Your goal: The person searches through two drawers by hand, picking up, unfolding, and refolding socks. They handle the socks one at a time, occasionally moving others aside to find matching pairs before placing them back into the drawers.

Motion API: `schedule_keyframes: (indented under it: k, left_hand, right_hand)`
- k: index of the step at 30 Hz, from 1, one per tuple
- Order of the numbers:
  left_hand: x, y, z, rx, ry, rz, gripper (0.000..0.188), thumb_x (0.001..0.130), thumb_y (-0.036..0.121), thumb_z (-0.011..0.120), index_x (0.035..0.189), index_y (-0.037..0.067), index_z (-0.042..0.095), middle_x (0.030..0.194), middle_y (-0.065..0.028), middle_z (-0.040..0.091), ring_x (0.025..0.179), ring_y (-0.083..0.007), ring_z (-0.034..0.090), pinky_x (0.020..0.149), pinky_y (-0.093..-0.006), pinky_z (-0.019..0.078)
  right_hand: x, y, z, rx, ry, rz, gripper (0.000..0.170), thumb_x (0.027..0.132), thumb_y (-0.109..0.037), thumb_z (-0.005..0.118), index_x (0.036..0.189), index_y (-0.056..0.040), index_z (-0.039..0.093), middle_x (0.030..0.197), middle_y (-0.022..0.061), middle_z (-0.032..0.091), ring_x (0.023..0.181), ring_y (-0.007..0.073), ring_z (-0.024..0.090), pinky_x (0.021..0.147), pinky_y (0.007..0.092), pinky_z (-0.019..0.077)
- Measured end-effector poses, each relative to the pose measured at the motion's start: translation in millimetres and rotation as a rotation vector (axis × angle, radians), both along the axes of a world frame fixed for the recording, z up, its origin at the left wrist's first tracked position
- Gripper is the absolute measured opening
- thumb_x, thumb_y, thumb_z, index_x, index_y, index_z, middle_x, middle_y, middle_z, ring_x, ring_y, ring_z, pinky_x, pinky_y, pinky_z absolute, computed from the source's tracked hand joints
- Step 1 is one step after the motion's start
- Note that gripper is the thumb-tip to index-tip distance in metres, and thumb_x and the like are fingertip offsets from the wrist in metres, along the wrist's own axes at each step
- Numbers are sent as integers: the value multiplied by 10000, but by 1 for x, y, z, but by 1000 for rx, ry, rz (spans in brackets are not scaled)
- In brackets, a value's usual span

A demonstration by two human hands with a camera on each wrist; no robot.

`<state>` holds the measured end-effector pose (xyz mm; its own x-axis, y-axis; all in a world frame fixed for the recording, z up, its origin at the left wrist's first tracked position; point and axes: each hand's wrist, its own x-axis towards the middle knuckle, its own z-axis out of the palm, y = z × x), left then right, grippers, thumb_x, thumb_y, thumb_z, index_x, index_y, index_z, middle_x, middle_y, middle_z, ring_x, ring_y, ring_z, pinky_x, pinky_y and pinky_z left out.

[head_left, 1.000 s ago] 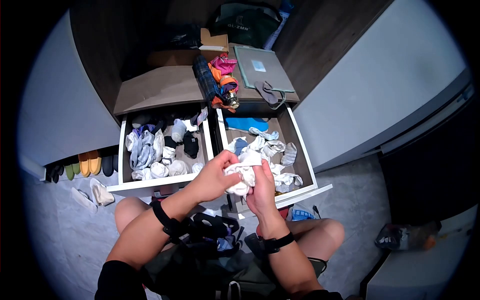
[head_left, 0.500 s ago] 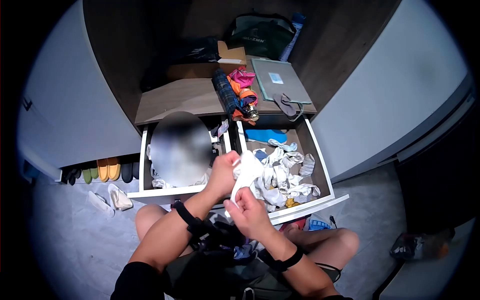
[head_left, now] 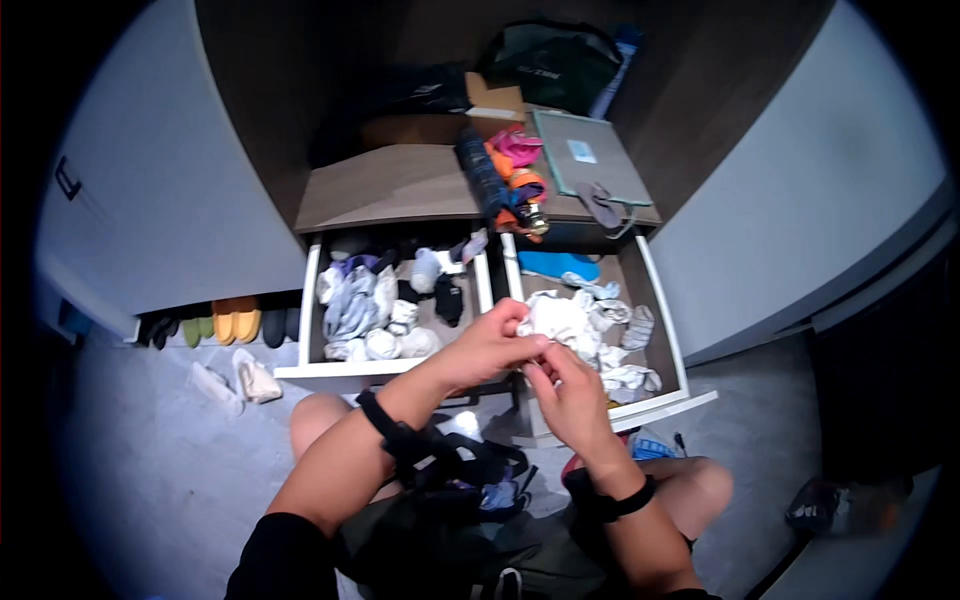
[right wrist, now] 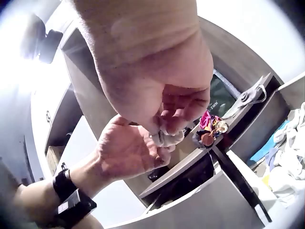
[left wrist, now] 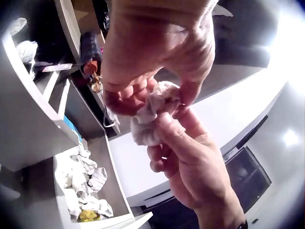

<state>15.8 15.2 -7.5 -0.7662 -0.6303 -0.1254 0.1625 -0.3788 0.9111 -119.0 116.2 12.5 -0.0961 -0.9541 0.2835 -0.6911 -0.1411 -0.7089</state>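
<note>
Both hands meet over the near edge of the right drawer (head_left: pixel 660 407), around a bunched white sock (left wrist: pixel 148 126). My left hand (head_left: pixel 485 348) grips it with curled fingers, the thumb reaching toward the other hand. From the right, my right hand (head_left: pixel 575 395) pinches the sock between thumb and fingers. In the right wrist view the fingers cover most of the sock; only a pale fold shows between the hands. Loose white socks (head_left: pixel 630 378) lie in a heap in the right drawer, with a blue insole (head_left: pixel 555 265) behind them.
The left drawer (head_left: pixel 330 373) stands pulled out, holding rolled socks (head_left: pixel 383 345) and a black bundle (head_left: pixel 448 300). Folded umbrellas (head_left: pixel 480 180) and a grey flat panel (head_left: pixel 590 155) lie on the shelf above. Shoes (head_left: pixel 237 320) line the floor at left; dark straps (head_left: pixel 470 470) lie between the legs.
The white sock, stretched downward between the hands half a second ago, is now bunched up at the fingertips. The head view has shifted, so the drawers appear farther right.
</note>
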Motion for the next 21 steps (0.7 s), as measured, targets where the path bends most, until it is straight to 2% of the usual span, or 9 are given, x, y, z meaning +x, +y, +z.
schedule_keyframes:
  k: [1, 3, 4, 7, 9, 11, 14, 18, 21]
  left_hand:
    - [-2, -2, -9, 4, 15, 5, 355, 847, 135, 681, 1104, 28, 461, 919, -51, 616, 821, -87, 588, 677, -225, 472]
    - [1, -14, -21, -171, -11, 79, 302, 845, 137, 677, 1063, 38, 493, 874, -41, 616, 766, -78, 580, 654, -216, 464]
    - [12, -22, -7, -309, -237, 150, 260, 830, 141, 687, 1015, 56, 524, 840, -23, 610, 717, -65, 564, 641, -218, 458]
    - [38, -66, -15, -734, -340, 504, 259, 750, 90, 693, 951, 58, 533, 807, -64, 592, 740, -145, 577, 636, -299, 475]
    - [53, -76, -1, -614, -487, 626, 281, 725, 95, 702, 928, 21, 522, 827, -98, 608, 738, -158, 582, 668, -307, 482]
    - [62, -83, -8, -615, -681, 631, 352, 725, 179, 735, 954, 6, 531, 878, -143, 629, 774, -219, 620, 702, -325, 490]
    - [62, -78, -11, -736, -1032, 332, 496, 765, 353, 718, 1078, 6, 553, 983, -195, 648, 947, -354, 627, 808, -396, 484]
    - [57, -72, -1, -815, -1102, 352, 375, 840, 303, 639, 1092, 36, 562, 1012, -168, 658, 965, -346, 621, 809, -415, 487]
    - [53, -65, 3, -782, -927, 336, 298, 838, 267, 639, 1006, 27, 589, 926, -159, 665, 851, -325, 641, 750, -392, 485]
  right_hand:
    - [1, 1, 1, 13, -3, 21, 153, 835, -95, 622, 972, -41, 577, 836, 165, 605, 751, 367, 600, 639, 416, 473]
    - [-5, 2, -4, 155, -175, 105, 286, 839, -99, 630, 1114, -46, 572, 903, 132, 610, 742, 270, 628, 679, 350, 497]
    - [-6, 2, 2, 177, -189, 105, 312, 840, -97, 632, 1140, -44, 566, 931, 127, 609, 740, 243, 623, 684, 334, 496]
    - [-19, 4, 14, 182, -328, 74, 340, 848, -86, 629, 1177, -36, 561, 993, 102, 612, 742, 178, 600, 684, 290, 486]
    - [-25, 8, 43, 200, -491, 38, 319, 857, -69, 633, 1165, -17, 570, 1014, 43, 609, 766, 80, 569, 670, 217, 462]
    - [-32, 10, 63, 164, -610, -5, 309, 858, -47, 630, 1159, -5, 569, 1007, 29, 607, 776, 52, 566, 679, 197, 456]
    - [-43, 16, 91, 63, -671, 0, 295, 872, -8, 601, 1163, 6, 558, 1016, 37, 608, 783, 48, 565, 708, 191, 460]
    - [-74, 22, 115, -33, -624, -36, 287, 871, -8, 595, 1156, 19, 574, 1019, 49, 606, 802, 64, 566, 747, 210, 475]
    - [-117, 18, 116, -113, -497, -173, 289, 886, -130, 612, 1142, 1, 594, 1004, 69, 631, 790, 91, 576, 671, 200, 452]
